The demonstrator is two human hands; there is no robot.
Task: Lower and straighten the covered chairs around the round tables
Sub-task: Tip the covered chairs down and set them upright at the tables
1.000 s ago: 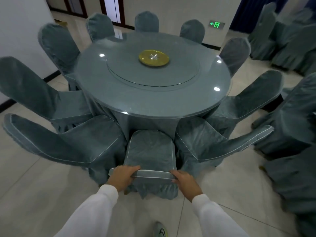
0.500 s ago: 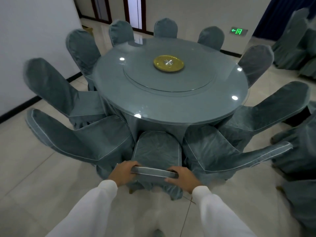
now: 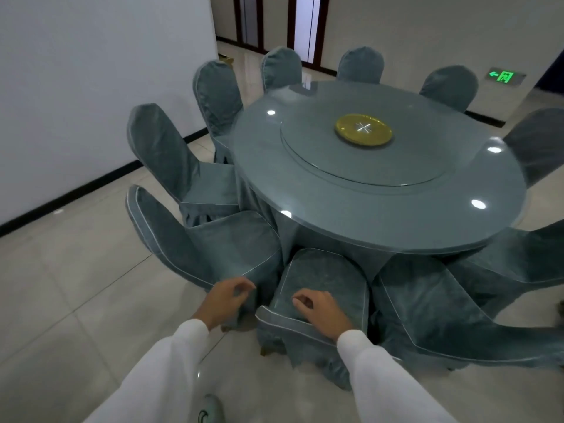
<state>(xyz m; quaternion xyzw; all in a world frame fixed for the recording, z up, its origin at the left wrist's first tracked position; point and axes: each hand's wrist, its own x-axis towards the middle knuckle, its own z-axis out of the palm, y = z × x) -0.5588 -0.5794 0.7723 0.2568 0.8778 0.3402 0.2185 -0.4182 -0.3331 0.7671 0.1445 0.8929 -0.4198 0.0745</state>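
So the head cam is looking down at a round table [image 3: 378,215] with a glass top, a lazy Susan [image 3: 369,166] and a gold disc [image 3: 363,130] in the middle. Grey-blue covered chairs are ringing it on a pale tiled floor [image 3: 61,300], and a green exit sign [image 3: 503,76] is glowing on the far wall (doors behind too). The nearest chair [image 3: 320,288] is sitting tucked against the tablecloth. The left hand [image 3: 224,300] is hovering beside its back, fingers loosely curled, gripping nothing. The right hand [image 3: 323,311] is hanging over the top edge of the backrest, fingers curled; can't tell if it's actually gripping.
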